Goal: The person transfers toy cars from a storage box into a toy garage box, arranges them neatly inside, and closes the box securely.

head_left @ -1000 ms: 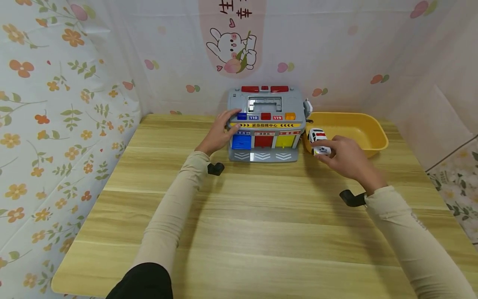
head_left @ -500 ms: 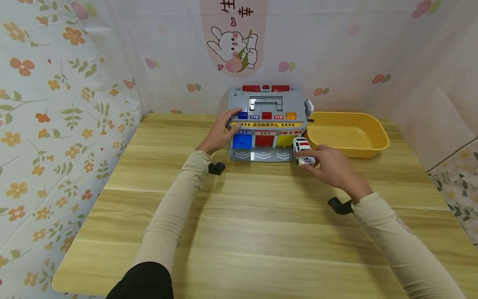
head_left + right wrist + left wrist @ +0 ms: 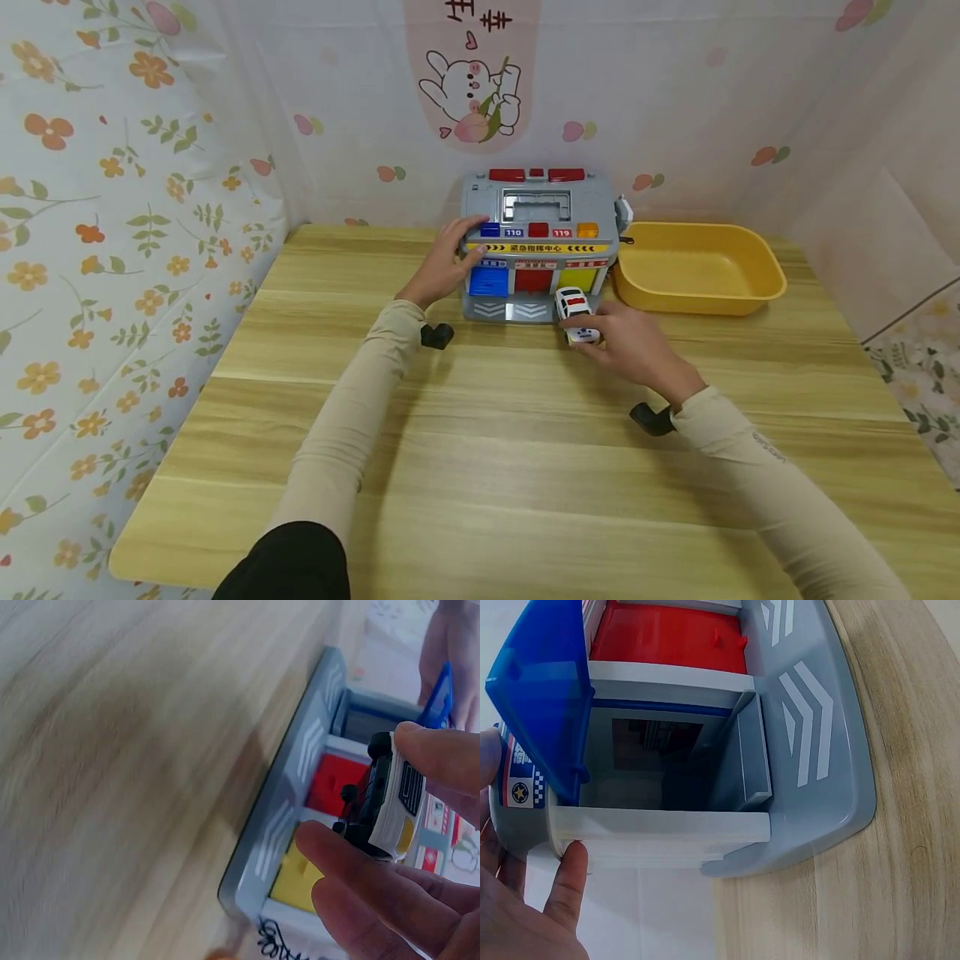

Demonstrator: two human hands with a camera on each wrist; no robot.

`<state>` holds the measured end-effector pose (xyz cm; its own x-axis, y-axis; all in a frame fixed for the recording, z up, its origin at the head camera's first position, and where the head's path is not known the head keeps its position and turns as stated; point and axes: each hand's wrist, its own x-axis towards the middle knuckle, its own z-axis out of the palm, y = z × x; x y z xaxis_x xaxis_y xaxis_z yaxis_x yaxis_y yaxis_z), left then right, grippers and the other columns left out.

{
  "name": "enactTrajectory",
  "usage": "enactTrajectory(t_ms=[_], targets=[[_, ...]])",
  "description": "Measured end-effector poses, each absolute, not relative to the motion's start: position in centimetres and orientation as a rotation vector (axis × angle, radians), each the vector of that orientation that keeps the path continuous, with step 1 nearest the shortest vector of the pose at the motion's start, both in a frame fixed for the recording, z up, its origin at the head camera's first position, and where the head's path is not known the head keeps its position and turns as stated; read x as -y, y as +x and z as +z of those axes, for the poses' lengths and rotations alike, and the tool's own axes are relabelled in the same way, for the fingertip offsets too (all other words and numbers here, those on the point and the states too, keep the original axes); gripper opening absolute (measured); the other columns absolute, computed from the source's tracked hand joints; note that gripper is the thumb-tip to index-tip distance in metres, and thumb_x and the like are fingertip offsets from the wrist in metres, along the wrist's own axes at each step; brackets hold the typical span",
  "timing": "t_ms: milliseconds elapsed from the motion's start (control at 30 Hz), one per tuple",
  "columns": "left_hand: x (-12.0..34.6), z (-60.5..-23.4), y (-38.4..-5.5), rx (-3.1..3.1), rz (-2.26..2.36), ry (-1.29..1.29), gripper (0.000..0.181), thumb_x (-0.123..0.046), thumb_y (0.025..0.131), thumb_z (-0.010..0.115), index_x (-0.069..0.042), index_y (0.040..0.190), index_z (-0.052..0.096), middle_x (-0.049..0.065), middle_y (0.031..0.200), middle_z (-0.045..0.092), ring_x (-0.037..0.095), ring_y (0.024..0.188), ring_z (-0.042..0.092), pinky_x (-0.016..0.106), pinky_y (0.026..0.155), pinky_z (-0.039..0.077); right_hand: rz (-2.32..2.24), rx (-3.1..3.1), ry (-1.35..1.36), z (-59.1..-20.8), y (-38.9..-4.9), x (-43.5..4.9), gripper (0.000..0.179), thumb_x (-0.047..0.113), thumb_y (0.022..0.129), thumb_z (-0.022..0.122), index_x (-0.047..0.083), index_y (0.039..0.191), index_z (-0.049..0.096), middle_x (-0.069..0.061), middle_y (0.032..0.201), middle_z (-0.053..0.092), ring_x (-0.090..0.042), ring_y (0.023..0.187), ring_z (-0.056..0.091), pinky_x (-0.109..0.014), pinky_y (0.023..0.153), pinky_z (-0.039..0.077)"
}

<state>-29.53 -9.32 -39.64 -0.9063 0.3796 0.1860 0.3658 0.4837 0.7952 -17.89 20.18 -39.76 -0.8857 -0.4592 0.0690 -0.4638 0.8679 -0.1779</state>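
Note:
A grey toy garage (image 3: 536,312) with blue, red and yellow doors stands at the back of the table. My left hand (image 3: 444,265) holds its upper left corner, fingers over the roof and thumb at the front. In the left wrist view the blue door (image 3: 544,697) is swung up, baring a hollow bay (image 3: 656,754); the red door (image 3: 667,634) is down. My right hand (image 3: 633,342) pinches a small white toy police car (image 3: 576,312) between thumb and fingers, over the garage's front ramp near the yellow door (image 3: 579,279). Black wheels show on its underside (image 3: 367,799) in the right wrist view.
A yellow plastic basin (image 3: 701,296) stands right of the garage. A patterned cloth (image 3: 337,100) hangs right behind the table, and a floral one (image 3: 112,333) on the left. Bare wood tabletop (image 3: 480,467) lies in front of the garage.
My right hand has carried the toy police car leftward, from beside the basin to the front of the garage. The left hand has stayed on the garage's corner.

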Motion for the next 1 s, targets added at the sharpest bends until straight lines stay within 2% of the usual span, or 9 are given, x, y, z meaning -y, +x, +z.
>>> enactTrajectory(t_ms=[200, 533, 733, 1000], targets=[[9.2, -39.6, -29.7, -2.702, 1.417, 0.676, 0.049, -0.027, 0.106, 0.05, -0.023, 0.153, 0.039, 0.007, 0.155, 0.04, 0.025, 0.14, 0.035, 0.048, 0.121, 0.034, 0.334, 3.018, 0.774, -40.5, -18.2, -18.7, 0.032, 0.032, 0.089, 0.076, 0.027, 0.121, 0.074, -0.015, 0.104, 0.069, -0.025, 0.083, 0.058, -0.038, 0.072, 0.053], [9.3, -39.5, -29.8, -2.714, 1.431, 0.699, 0.048, -0.025, 0.106, 0.05, -0.02, 0.153, 0.04, 0.008, 0.153, 0.043, 0.026, 0.137, 0.036, 0.049, 0.118, 0.035, 0.392, 3.035, 0.832, -41.6, -19.5, -14.5, 0.034, 0.036, 0.092, 0.073, 0.03, 0.125, 0.071, -0.014, 0.109, 0.068, -0.025, 0.087, 0.061, -0.039, 0.076, 0.055], [9.3, -39.5, -29.7, -2.717, 1.426, 0.696, 0.048, -0.027, 0.106, 0.049, -0.021, 0.153, 0.04, 0.007, 0.154, 0.042, 0.025, 0.138, 0.036, 0.049, 0.119, 0.035, 0.407, 2.985, 0.915, -42.6, -20.2, -12.2, 0.034, 0.034, 0.092, 0.074, 0.025, 0.124, 0.072, -0.015, 0.106, 0.068, -0.023, 0.084, 0.06, -0.037, 0.074, 0.055], [9.3, -39.7, -29.5, -2.704, 1.428, 0.686, 0.048, -0.028, 0.106, 0.05, -0.023, 0.153, 0.04, 0.006, 0.155, 0.041, 0.025, 0.139, 0.035, 0.049, 0.119, 0.035, 0.395, 2.909, 0.961, -43.7, -20.8, -10.1, 0.034, 0.024, 0.092, 0.074, 0.019, 0.126, 0.07, -0.017, 0.115, 0.07, -0.03, 0.095, 0.07, -0.043, 0.08, 0.06]])
